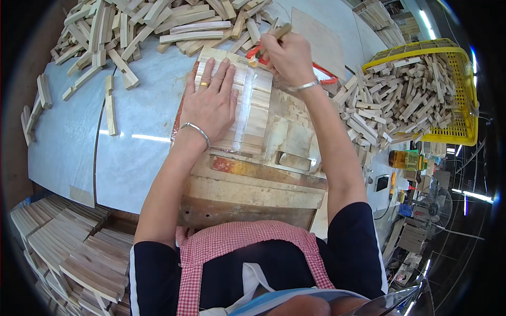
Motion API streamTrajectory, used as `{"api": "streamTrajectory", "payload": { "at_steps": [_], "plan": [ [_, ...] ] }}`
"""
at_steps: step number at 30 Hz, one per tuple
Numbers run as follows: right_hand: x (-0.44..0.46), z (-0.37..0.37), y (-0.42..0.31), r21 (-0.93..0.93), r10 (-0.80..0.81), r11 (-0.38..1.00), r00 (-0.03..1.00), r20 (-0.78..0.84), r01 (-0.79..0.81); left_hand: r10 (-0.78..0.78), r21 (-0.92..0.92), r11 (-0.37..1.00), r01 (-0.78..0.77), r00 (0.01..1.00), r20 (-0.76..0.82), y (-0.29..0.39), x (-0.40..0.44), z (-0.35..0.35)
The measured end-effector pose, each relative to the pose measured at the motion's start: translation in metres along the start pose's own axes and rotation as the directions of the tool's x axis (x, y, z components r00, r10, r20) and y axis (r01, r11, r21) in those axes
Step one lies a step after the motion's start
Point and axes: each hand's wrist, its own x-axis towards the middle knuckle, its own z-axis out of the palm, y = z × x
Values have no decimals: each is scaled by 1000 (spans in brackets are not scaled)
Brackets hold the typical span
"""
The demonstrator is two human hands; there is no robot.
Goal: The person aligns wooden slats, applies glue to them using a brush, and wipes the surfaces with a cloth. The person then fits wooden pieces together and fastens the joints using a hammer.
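My left hand lies flat, fingers stretched out, on a panel of light wooden strips set side by side. A clear shiny band runs down across the strips. My right hand is closed round a wooden-handled tool just beyond the panel's upper right corner. The tool's lower end is mostly hidden by the fingers, so I cannot tell its exact kind. Beside and behind that hand shows a red-rimmed object, partly covered by the hand and wrist.
Loose wooden pieces are heaped at the back left. A yellow basket on the right holds many small blocks, with more spilled beside it. Stacked wooden strips stand lower left. A worn wooden board lies nearest my body.
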Motion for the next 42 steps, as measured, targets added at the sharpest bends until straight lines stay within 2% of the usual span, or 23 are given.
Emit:
{"api": "streamTrajectory", "payload": {
  "at_steps": [1, 2, 4, 5, 7, 8, 10, 11, 13, 16, 20, 22, 23, 25, 26, 28, 29, 31, 35, 37, 38, 40, 42],
  "plan": [
    [-6, -5, -10, 121, 93, 988, 996, 14, -95, -5, -4, 1000, 5, 1000, -4, 0, 0, -1],
    [-9, -4, -12, 115, 89, 989, 996, 19, -91, -7, -5, 1000, 7, 1000, 5, 0, 0, -2],
    [-14, 1, -10, 9, 194, 980, 958, 211, -200, -6, -9, 1000, 6, 1000, 14, 1, 0, -2],
    [-10, 6, -3, 8, 195, 980, 958, 209, -201, -10, -14, 1000, 10, 1000, 16, 1, 0, -1],
    [4, 17, 12, -135, 6, 991, 1000, 22, -3, -14, -17, 1000, 14, 1000, 17, 1, 0, -1],
    [8, 17, 15, -135, 7, 991, 1000, 21, -4, -15, -18, 1000, 15, 1000, 22, 1, 0, -2],
    [11, 16, 11, -115, -162, 982, 984, -80, 152, -13, -19, 1000, 13, 1000, 27, 1, 0, -3],
    [7, 12, 9, -118, -162, 981, 984, -80, 152, -12, -25, 1000, 13, 1000, 24, 1, 0, -2],
    [-5, -2, -15, 32, 109, 993, 991, 81, -112, -19, -36, 999, 19, 1000, 16, 0, 0, 0],
    [-6, 3, -10, -27, 130, 992, 969, 211, -127, -7, -63, 998, 5, 999, -32, 0, 0, 3],
    [19, 22, 19, -187, 20, 982, 998, 57, -9, 2, -37, 999, -2, 1000, -10, 0, 1, 1],
    [20, 17, 10, -284, -168, 948, 983, -73, 141, 7, -31, 1000, -8, 1000, -6, 0, 1, 1],
    [16, 13, 5, -283, -168, 949, 983, -77, 140, -2, -41, 999, 2, 1000, -3, 0, 0, 1],
    [4, 1, -16, -53, 21, 998, 997, 71, -17, -20, -53, 998, 20, 1000, -1, 0, 0, 1],
    [4, 1, -20, -55, 23, 998, 997, 75, -19, -15, -44, 999, 15, 1000, 5, -1, 1, 0],
    [5, 4, -23, -146, 244, 966, 936, 254, -212, 5, -35, 999, -4, 1000, 14, 1, 1, -1],
    [11, 12, -14, -144, 245, 966, 937, 248, -215, 4, -34, 999, -4, 1000, 12, 0, 1, -1],
    [25, 31, 7, -400, -62, 913, 996, 68, 84, 7, -29, 1000, -6, 1000, 12, 0, 0, -1],
    [21, 23, 12, -445, -201, 883, 977, -66, 151, 22, -2, 1000, -22, 1000, 6, 0, 2, -2],
    [-8, 12, 11, -83, -93, 992, 995, -34, 90, 29, 5, 1000, -29, 1000, 10, 0, 2, -1],
    [-26, 9, 12, -76, -78, 994, 996, -34, 75, 24, -11, 1000, -24, 1000, 0, -1, 3, 0],
    [-73, 9, 16, 3, -313, 950, 949, -30, 313, 30, -28, 999, -29, 999, 28, -1, -1, 2],
    [-122, 10, 17, -111, -458, 877, 884, 95, 467, 27, -14, 1000, -27, 1000, -3, -2, 1, 4]
  ]
}}
